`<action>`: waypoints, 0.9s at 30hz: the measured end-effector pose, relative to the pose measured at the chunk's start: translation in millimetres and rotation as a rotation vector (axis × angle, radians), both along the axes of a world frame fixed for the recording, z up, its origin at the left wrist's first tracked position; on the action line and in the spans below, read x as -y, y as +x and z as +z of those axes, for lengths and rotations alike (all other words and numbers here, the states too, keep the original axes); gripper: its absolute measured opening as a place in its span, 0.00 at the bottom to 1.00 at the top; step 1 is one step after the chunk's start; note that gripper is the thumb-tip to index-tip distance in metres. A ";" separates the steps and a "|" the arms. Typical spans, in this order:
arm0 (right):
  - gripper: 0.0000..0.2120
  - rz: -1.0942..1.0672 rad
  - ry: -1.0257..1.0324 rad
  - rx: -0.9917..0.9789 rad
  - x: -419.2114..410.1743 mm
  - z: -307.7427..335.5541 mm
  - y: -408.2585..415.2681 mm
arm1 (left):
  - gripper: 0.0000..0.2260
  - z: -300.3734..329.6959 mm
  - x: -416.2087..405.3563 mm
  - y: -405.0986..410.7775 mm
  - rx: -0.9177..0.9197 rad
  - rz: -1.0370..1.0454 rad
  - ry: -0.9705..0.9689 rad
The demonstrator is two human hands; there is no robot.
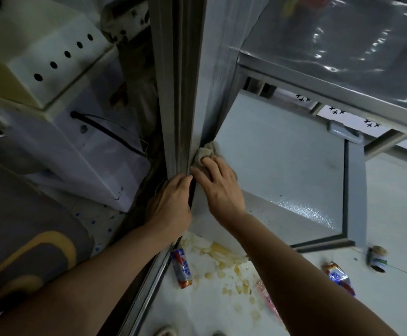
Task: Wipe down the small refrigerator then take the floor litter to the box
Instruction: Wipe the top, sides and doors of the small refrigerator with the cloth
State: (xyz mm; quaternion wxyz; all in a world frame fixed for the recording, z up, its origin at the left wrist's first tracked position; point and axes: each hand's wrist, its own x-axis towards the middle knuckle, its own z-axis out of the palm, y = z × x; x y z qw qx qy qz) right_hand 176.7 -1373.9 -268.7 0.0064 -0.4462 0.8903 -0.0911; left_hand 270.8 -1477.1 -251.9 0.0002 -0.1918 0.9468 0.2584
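Note:
The small grey refrigerator (282, 151) fills the middle of the head view, seen from above, its side panel facing me. My right hand (218, 187) presses a beige cloth (206, 154) against that panel near the corner seam. My left hand (171, 204) grips the vertical edge of the refrigerator (178, 117) just left of the cloth. Litter lies on the white floor below: a red and blue can (181, 267), a shiny snack wrapper (339, 277), a small jar (377, 259) and a pink wrapper (265, 297) partly behind my right forearm.
Yellowish spill stains (224, 260) spread on the floor between the can and my right arm. A white appliance (76, 132) with a black cable stands to the left. A grey and yellow mat (28, 251) lies at lower left. Plastic-wrapped surface (343, 44) tops the refrigerator.

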 end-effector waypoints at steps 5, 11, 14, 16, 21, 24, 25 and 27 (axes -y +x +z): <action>0.24 -0.074 -0.098 -0.116 -29.2 -7.8 -9.3 | 0.27 1.9 -9.5 -6.4 -0.022 -0.030 -0.047; 0.23 -0.214 -0.137 -0.239 -130.0 -13.9 -14.0 | 0.29 0.9 -44.8 -26.1 -0.005 -0.114 -0.139; 0.31 -0.317 -0.073 -0.224 -183.9 -14.4 -13.8 | 0.30 -3.9 -66.5 -34.0 0.018 -0.157 -0.204; 0.30 -0.375 -0.073 -0.217 -205.2 -16.2 -12.6 | 0.31 -6.9 -79.0 -34.8 0.032 -0.146 -0.212; 0.23 -0.470 -0.166 -0.191 -198.9 -29.8 -7.7 | 0.34 -15.5 -86.6 -34.1 0.023 -0.117 -0.242; 0.23 -0.504 -0.213 -0.215 -195.1 -37.1 -6.2 | 0.35 -22.7 -84.6 -33.8 -0.009 -0.124 -0.289; 0.23 -0.508 -0.228 -0.228 -195.1 -39.5 -6.5 | 0.35 -25.1 -84.1 -33.4 -0.036 -0.121 -0.300; 0.23 -0.510 -0.259 -0.259 -194.4 -45.3 -7.7 | 0.34 -32.0 -83.2 -33.0 -0.127 -0.118 -0.316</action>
